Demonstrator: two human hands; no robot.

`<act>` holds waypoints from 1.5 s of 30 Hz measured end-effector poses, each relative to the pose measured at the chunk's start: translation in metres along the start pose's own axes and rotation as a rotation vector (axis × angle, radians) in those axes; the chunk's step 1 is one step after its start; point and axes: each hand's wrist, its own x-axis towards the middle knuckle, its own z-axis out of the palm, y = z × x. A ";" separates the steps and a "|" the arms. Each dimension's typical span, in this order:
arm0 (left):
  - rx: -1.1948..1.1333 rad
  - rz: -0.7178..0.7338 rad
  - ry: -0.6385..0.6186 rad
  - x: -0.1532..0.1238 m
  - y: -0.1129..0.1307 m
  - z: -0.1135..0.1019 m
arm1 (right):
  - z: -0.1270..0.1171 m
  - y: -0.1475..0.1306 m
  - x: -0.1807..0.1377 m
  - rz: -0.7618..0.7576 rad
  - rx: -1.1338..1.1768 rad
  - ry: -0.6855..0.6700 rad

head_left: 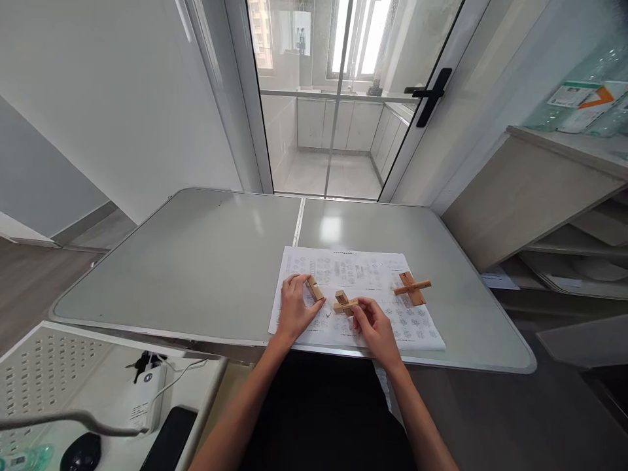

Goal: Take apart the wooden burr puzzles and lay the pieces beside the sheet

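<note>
At the front edge of the counter (147, 275), on a printed sheet (363, 268), the left hand (293, 309) has its fingers curled around a wooden block (314, 288), whose long axis slants from far-left to near-right. Just to its right, the right hand (375, 325) pinches a wooden cross (346, 303) by its near arm. A second cross (412, 288) lies apart, towards the sheet's right edge.

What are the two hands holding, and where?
The left hand pinches a wooden block by its ends; right hand holds a crossed wooden piece by its right tip.
</note>
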 end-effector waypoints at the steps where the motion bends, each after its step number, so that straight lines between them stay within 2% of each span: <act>1: 0.048 0.001 0.011 0.000 0.001 0.000 | 0.000 0.000 0.000 -0.007 -0.015 -0.002; 7: 0.221 -0.046 0.049 -0.001 0.005 0.003 | 0.001 -0.001 -0.001 -0.018 -0.035 -0.015; 14: 0.076 0.062 0.036 -0.001 0.009 -0.002 | 0.001 0.002 0.000 -0.028 -0.028 -0.026; 21: -0.040 0.316 -0.174 -0.003 0.025 -0.017 | 0.002 0.004 -0.001 -0.034 0.034 -0.064; 24: -0.055 0.372 -0.245 -0.003 0.025 -0.018 | 0.001 0.002 -0.002 -0.037 0.064 -0.114; 34: -0.089 0.384 -0.299 -0.003 0.020 -0.015 | 0.002 -0.003 -0.005 -0.049 0.099 -0.220; 45: -0.103 0.383 -0.328 -0.005 0.018 -0.014 | 0.003 -0.004 -0.003 -0.027 0.065 -0.214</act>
